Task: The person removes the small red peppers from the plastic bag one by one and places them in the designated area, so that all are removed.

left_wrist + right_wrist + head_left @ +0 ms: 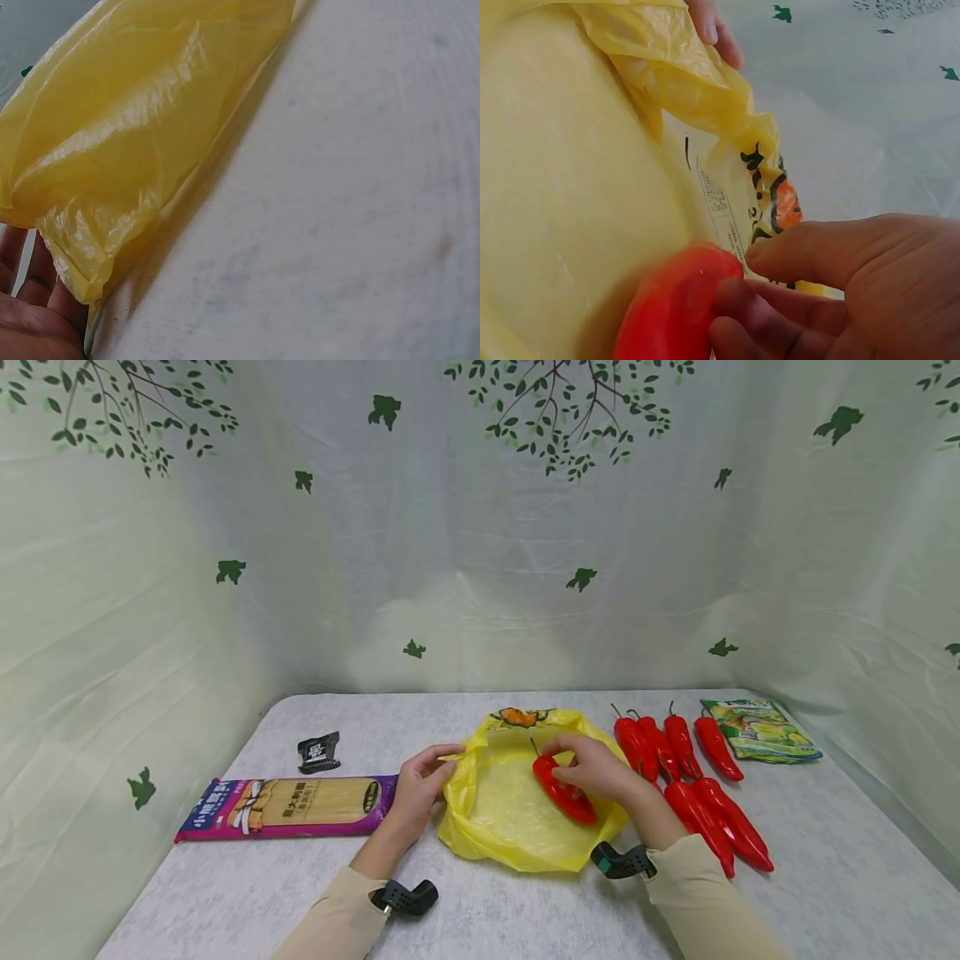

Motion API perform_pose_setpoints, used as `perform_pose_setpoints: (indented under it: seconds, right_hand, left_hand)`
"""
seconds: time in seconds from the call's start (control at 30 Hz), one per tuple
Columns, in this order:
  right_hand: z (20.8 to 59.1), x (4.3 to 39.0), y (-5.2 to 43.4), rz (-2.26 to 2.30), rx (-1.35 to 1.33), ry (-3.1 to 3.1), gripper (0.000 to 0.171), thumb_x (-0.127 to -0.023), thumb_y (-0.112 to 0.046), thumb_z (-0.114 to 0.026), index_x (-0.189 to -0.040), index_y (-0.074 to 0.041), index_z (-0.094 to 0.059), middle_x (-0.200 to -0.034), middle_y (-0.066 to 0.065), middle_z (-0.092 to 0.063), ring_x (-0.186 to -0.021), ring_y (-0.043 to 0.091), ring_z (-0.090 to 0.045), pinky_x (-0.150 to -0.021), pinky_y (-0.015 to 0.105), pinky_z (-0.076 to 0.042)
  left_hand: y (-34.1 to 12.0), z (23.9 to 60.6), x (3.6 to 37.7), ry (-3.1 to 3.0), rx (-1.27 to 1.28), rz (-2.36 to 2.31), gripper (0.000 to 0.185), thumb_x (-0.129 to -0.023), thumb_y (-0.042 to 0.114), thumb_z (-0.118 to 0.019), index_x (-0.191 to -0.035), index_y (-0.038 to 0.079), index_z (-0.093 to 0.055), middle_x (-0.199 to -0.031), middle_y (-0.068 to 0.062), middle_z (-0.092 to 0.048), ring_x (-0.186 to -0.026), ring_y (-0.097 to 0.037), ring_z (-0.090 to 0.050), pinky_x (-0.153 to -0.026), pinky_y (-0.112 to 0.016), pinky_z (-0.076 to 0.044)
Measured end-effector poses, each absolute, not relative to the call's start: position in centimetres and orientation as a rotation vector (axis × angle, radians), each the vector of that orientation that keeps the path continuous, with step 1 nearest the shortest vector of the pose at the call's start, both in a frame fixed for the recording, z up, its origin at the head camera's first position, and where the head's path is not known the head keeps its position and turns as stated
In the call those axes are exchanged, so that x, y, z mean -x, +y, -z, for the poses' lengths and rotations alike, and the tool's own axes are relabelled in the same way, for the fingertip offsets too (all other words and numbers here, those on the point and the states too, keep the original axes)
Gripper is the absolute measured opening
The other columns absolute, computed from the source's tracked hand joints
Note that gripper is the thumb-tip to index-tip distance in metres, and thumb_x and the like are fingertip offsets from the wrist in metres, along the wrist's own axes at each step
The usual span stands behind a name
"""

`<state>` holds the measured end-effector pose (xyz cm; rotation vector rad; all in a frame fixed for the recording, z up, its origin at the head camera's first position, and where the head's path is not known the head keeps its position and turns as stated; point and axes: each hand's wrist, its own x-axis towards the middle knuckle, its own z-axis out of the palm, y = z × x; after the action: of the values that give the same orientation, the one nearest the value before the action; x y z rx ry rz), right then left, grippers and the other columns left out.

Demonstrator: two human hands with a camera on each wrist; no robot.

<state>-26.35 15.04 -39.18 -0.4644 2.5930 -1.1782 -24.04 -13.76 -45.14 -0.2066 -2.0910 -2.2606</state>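
Your right hand (pixel 596 768) grips a red chili pepper (pixel 564 793) inside the open yellow plastic bag (pixel 510 810) on the desk (pixel 480 902). Your left hand (pixel 420 785) pinches the bag's left rim; six more red chili peppers (pixel 690 777) lie just right.

Setting: a staged tabletop booth, probably a recording set rather than a lived-in kitchen. A table (pixel 225 893) covered in pale grey cloth stood enclosed on three sides by a hung backdrop (pixel 480 568) of creased whitish fabric printed with green leaves and branches; no walls, cupboards or appliances showed. Groceries lay laid out as props: a long purple packet of noodles (pixel 288 806), a small black sachet (pixel 318 752), a green snack packet (pixel 759 730), a row of red peppers (pixel 686 777) and a yellow plastic bag (pixel 510 810). Black camera units (pixel 405 897) were strapped at both wrists of the person's beige sleeves.
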Motion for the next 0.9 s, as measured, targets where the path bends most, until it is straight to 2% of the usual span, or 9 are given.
perform_pose_setpoints:
  seconds: [0.17, 0.37, 0.6, 0.9]
  right_hand:
    - [39.44, 26.35, 14.92, 1.121, 0.440, 2.619, 0.031, -0.091, -0.010, -0.069, -0.122, -0.013, -0.068, -0.122, 0.009, -0.065, -0.077, 0.019, -0.058, -0.066, 0.028, -0.055]
    - [39.53, 26.32, 14.89, 1.071, 0.487, 2.648, 0.031, -0.091, -0.013, -0.070, -0.121, -0.015, -0.068, -0.126, 0.007, -0.066, -0.094, 0.019, -0.059, -0.077, 0.031, -0.057]
    - [39.74, 26.17, 14.79, 1.101, 0.479, 2.595, 0.036, -0.088, -0.012, -0.074, -0.123, -0.013, -0.066, -0.123, 0.008, -0.066, -0.085, 0.019, -0.061, -0.071, 0.033, -0.059]
    - [39.94, 25.95, 14.54, 1.130, 0.475, 2.557, 0.040, -0.088, -0.011, -0.075, -0.126, -0.014, -0.063, -0.128, 0.011, -0.064, -0.087, 0.020, -0.062, -0.070, 0.033, -0.059]
  left_hand:
    - [-13.70, 45.05, 24.00, -2.074, 0.208, 2.276, 0.030, -0.099, 0.008, -0.058, -0.126, -0.002, -0.063, -0.097, -0.002, -0.066, -0.083, -0.010, -0.065, -0.068, -0.024, -0.059]
    - [-13.61, 44.96, 23.92, -2.068, 0.202, 2.280, 0.030, -0.098, 0.007, -0.058, -0.126, -0.003, -0.063, -0.096, -0.001, -0.067, -0.083, -0.010, -0.066, -0.068, -0.024, -0.059]
    - [-13.61, 44.95, 23.95, -2.064, 0.193, 2.285, 0.030, -0.098, 0.007, -0.057, -0.126, -0.003, -0.063, -0.100, -0.003, -0.066, -0.084, -0.010, -0.066, -0.068, -0.024, -0.059]
    - [-13.63, 44.98, 24.01, -2.074, 0.189, 2.277, 0.029, -0.099, 0.007, -0.057, -0.126, -0.002, -0.063, -0.100, -0.004, -0.066, -0.084, -0.010, -0.066, -0.068, -0.024, -0.059]
